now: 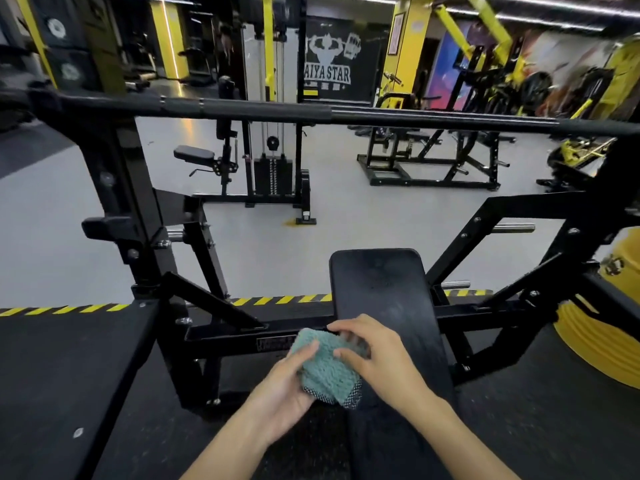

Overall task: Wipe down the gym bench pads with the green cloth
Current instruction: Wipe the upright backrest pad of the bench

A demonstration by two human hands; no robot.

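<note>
Black rack frame [131, 209] spans view; barbell [311, 114] lies across top. Bench pad [388, 292] black, faint smears on surface. Wall banner [332, 64] behind reads "AIYA STAR", first letters cut off. Left grip [287, 386] clamped on green cloth [325, 362] from below, thumb on top. Right grip [377, 355] curled over cloth's upper edge. Cloth folded, held at pad's near-left edge. Frame label [273, 342] unreadable.

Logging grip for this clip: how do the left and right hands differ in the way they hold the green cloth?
The left hand cups the green cloth from below, thumb on top; the right hand comes over it, fingers curled onto its far edge. The left hand sits beside the bench pad; the right hand is over it. Both grip the cloth.
</note>
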